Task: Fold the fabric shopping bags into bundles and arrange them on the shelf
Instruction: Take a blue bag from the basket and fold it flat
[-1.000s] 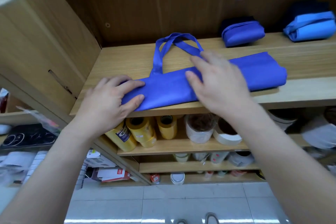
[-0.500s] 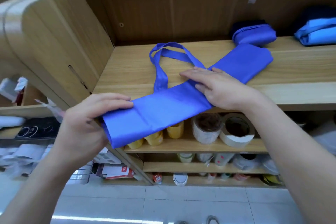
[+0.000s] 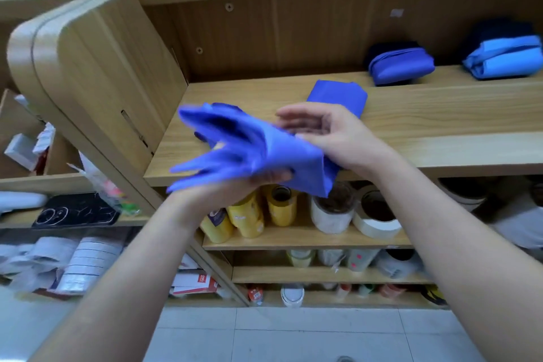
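Observation:
A royal-blue fabric bag (image 3: 264,150), folded into a long strip, is doubled over in the air at the front edge of the wooden shelf (image 3: 440,126). Its far end still lies on the shelf board. My left hand (image 3: 223,194) is under the near end and grips it; the loose end and handles are blurred with motion. My right hand (image 3: 338,138) is at the fold, fingers relaxed, thumb touching the fabric. A finished dark-blue bundle (image 3: 401,66) and a light-blue bundle (image 3: 504,60) sit at the back right of the shelf.
The shelf's rounded side panel (image 3: 97,67) stands at the left. On the board below are yellow tape rolls (image 3: 246,217) and white tape rolls (image 3: 376,217). A black phone case (image 3: 76,211) lies on a lower left shelf. Tiled floor is beneath.
My left hand has lifted the bag's near end and swung it up towards the right hand, doubling the strip. The right hand has turned from pressing flat to resting at the fold.

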